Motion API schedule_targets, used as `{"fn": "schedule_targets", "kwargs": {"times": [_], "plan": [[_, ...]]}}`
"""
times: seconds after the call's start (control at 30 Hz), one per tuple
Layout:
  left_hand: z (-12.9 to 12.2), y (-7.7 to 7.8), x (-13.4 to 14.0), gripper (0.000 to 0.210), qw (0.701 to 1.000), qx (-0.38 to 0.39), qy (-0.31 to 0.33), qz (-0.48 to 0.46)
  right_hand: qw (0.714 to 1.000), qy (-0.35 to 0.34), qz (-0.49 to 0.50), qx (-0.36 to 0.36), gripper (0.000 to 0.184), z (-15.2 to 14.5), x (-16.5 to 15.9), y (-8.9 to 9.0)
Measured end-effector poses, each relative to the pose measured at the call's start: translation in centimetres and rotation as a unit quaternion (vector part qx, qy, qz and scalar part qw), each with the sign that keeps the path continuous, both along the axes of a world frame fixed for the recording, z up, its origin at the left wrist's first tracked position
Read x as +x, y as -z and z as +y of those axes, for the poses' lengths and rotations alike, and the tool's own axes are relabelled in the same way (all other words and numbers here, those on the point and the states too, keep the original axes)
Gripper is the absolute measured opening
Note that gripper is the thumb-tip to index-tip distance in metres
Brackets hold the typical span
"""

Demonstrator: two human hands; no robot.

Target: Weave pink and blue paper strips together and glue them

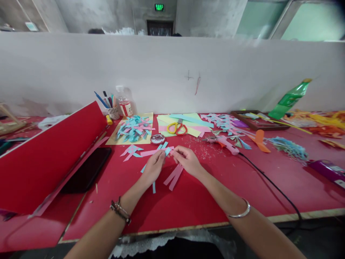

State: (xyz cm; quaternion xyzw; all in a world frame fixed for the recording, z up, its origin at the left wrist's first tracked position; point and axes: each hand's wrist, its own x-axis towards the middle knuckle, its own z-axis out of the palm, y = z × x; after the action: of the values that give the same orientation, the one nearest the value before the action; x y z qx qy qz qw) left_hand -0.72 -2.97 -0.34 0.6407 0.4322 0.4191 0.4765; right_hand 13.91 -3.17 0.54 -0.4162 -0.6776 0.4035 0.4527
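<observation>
My left hand (153,166) and right hand (189,160) pinch the pink-and-blue paper (167,151) between narrowed fingers, both equally near. A pink strip (147,153) runs out toward nine o'clock; two pink tails (174,177) slant toward seven, whether joined I cannot tell.

Exit sign (159,7), lit green, mounted high on the far wall (118,16): lower line reads "EXIT"; upper line of characters too small to read. Clear bottle (123,98) beside the pen cup (113,113): red-and-white label (125,108), print not legible. Green bottle (289,100), tilted: markings on its side not legible. Purple container (326,171) at the right edge: pale printed areas, not legible. Round tin (157,139): dark-and-white lid marking, not legible. Pale plate (31,26), upper left: content not legible.
</observation>
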Motion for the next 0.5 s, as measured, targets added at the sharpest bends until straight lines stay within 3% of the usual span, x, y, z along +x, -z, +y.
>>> {"fn": "schedule_targets", "kwargs": {"times": [0.17,0.33,0.5], "plan": [[0.03,-0.6,-0.23,0.025,0.995,0.069,-0.039,0.064,0.999,-0.007,-0.03,0.009,0.024,-0.02,-0.04,0.09],[-0.12,-0.77,-0.35,0.025,0.984,0.138,-0.036,0.105,0.998,-0.044,-0.046,-0.001,0.025,-0.19,0.01,0.19],[-0.34,-0.62,-0.32,0.026,0.976,0.157,-0.023,0.152,0.996,-0.027,-0.083,0.025,0.029,-0.47,0.06,0.05]]}}
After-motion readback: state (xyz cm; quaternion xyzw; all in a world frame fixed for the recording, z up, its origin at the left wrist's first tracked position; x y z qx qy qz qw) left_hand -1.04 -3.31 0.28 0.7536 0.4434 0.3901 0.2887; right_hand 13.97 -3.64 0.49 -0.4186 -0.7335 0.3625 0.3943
